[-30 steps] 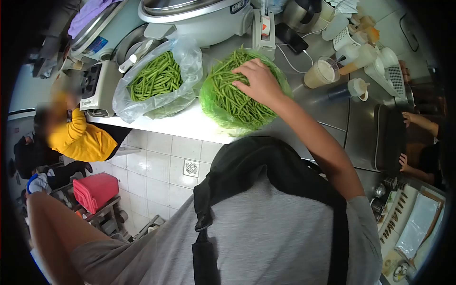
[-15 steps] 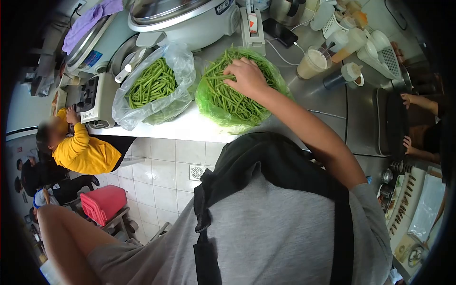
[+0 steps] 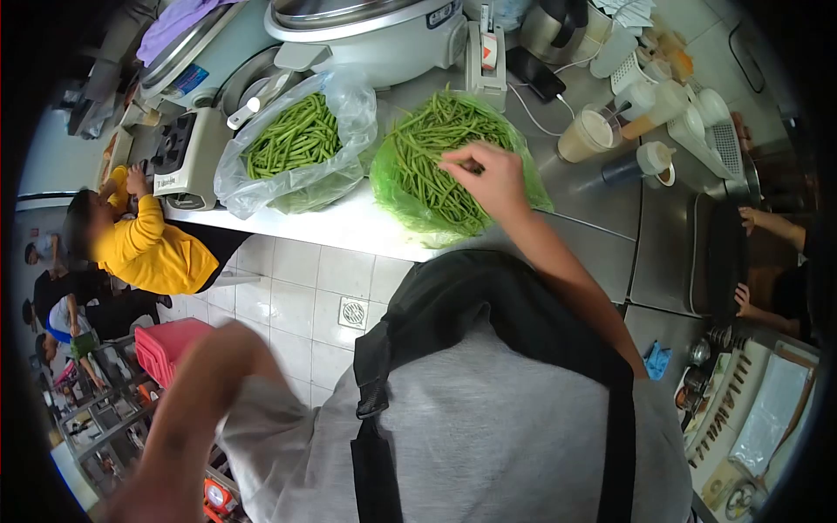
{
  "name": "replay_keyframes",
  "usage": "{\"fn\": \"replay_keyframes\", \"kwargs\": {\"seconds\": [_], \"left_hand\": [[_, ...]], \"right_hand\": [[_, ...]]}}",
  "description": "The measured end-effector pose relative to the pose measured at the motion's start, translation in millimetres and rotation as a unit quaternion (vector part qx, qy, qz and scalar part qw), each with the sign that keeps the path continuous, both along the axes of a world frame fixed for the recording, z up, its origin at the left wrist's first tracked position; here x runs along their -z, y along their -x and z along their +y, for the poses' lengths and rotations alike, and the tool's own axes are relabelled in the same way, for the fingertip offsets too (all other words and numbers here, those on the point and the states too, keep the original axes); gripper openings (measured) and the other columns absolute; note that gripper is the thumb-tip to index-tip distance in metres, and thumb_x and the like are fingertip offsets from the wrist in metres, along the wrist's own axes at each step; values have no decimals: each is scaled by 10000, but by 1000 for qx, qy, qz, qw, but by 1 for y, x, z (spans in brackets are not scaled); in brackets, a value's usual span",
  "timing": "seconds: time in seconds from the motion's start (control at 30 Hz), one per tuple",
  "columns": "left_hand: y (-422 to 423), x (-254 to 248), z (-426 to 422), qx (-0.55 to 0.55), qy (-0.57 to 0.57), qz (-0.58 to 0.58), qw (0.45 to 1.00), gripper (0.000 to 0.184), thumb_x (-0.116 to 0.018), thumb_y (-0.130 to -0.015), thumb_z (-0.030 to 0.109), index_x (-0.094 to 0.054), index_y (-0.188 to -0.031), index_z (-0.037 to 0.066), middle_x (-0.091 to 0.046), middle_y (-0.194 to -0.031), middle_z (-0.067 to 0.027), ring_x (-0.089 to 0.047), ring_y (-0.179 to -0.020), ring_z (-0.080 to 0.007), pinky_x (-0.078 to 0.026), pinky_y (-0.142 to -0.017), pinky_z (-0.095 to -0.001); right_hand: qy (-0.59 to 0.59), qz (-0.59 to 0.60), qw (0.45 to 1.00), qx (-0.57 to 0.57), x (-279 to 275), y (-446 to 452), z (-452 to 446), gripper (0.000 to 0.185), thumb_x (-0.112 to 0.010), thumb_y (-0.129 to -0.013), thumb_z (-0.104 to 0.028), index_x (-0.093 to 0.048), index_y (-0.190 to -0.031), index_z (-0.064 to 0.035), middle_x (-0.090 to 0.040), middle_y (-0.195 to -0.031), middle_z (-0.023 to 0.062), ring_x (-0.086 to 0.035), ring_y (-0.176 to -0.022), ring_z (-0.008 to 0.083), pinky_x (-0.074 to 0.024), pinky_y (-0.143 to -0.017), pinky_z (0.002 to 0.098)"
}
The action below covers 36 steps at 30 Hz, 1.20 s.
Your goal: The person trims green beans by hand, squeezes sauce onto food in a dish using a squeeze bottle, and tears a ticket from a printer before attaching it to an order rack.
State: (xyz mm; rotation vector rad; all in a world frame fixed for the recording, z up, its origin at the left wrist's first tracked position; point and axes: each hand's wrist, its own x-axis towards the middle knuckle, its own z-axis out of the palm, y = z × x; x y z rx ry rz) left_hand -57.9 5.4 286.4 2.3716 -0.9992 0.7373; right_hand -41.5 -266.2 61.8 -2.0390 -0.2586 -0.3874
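Observation:
My right hand (image 3: 493,179) is over the near right part of a heap of long green beans (image 3: 427,161), with thumb and fingertips drawn together. Whether a bean is between them I cannot make out. The heap fills an opened green plastic bag (image 3: 392,205) on the steel counter. To its left, shorter cut green beans (image 3: 296,144) lie in a clear plastic bag (image 3: 240,187). My left arm is bent at the lower left; my left hand (image 3: 144,501) is a blur at the bottom edge, away from the counter, its fingers unreadable.
A large cooker (image 3: 370,52) stands behind the bags, a gas burner (image 3: 187,157) to the left. A phone (image 3: 536,74), a cup of pale drink (image 3: 588,135) and squeeze bottles (image 3: 636,166) sit at right. A person in yellow (image 3: 157,248) is at left; another person's hands (image 3: 754,218) show far right.
My right hand has drawn back toward me across the beans, its fingers going from spread in the heap to pinched. My left arm has swung inward and is blurred.

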Motion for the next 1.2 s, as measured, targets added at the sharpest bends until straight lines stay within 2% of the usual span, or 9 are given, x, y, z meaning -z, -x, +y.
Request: {"fn": "replay_keyframes", "kwargs": {"seconds": [0.1,0.27,0.43,0.53,0.63,0.97,1.07,1.13,1.2], "left_hand": [[3,97,-44,-13,163,187,969,204,-648,-832,122,-680,-1030,81,-612,-787,-119,-588,-680,-240,-463,-622,-318],[17,202,-110,18,124,341,932,207,-668,-821,124,-684,-1024,91,-609,-757,-121,-587,-646,-246,-466,-591,-324],[8,222,-117,-6,84,289,953,190,-671,-823,137,-693,-1010,110,-612,-732,-92,-592,-611,-255,-470,-558,-337],[8,221,-116,-30,72,275,958,169,-666,-827,141,-700,-991,119,-614,-725,-68,-598,-602,-260,-472,-546,-348],[14,222,-120,-37,81,267,960,156,-663,-829,143,-704,-979,125,-611,-722,-60,-598,-602,-256,-471,-545,-348],[11,238,-120,-4,178,379,908,186,-656,-852,136,-705,-1012,54,-631,-683,-71,-597,-590,-162,-472,-567,-285],[19,248,-131,29,313,477,820,200,-644,-884,161,-700,-1011,16,-603,-638,-14,-520,-527,-74,-409,-483,-226],[15,238,-130,-1,361,612,704,211,-633,-900,186,-696,-1016,22,-570,-625,22,-446,-486,-37,-333,-435,-194],[8,229,-128,-8,442,703,557,250,-611,-922,258,-684,-1037,49,-519,-609,50,-326,-424,-5,-203,-388,-177]], "right_hand": [[32,0,999,18,-5,23,-7,123,-746,-743,-121,-707,-849,-74,-661,-775,61,-617,-674,183,-481,-602,283],[41,-36,998,13,-6,50,-18,113,-721,-756,-87,-703,-866,-65,-667,-810,65,-612,-736,213,-488,-637,302],[71,-10,997,-15,-6,57,-23,153,-670,-808,-82,-702,-952,-44,-671,-816,78,-609,-739,206,-485,-641,309],[21,123,992,-9,-11,65,-22,173,-654,-837,-92,-696,-995,-38,-673,-808,101,-616,-712,190,-477,-635,290],[-54,227,972,15,2,65,-28,160,-632,-872,-75,-684,-993,16,-714,-879,86,-599,-668,98,-468,-636,226],[-379,315,869,-40,26,60,-42,173,-627,-900,-157,-653,-943,9,-646,-838,36,-515,-696,62,-418,-648,209],[-516,291,805,-33,26,56,-43,169,-583,-925,-125,-630,-1016,9,-628,-890,44,-502,-719,68,-415,-663,206],[-567,279,775,-10,18,51,-41,167,-587,-918,-116,-629,-1023,6,-629,-897,39,-495,-715,69,-397,-660,201],[-490,307,816,-7,13,49,-37,177,-562,-929,-128,-629,-1024,6,-602,-853,18,-482,-693,70,-397,-652,201]]}}
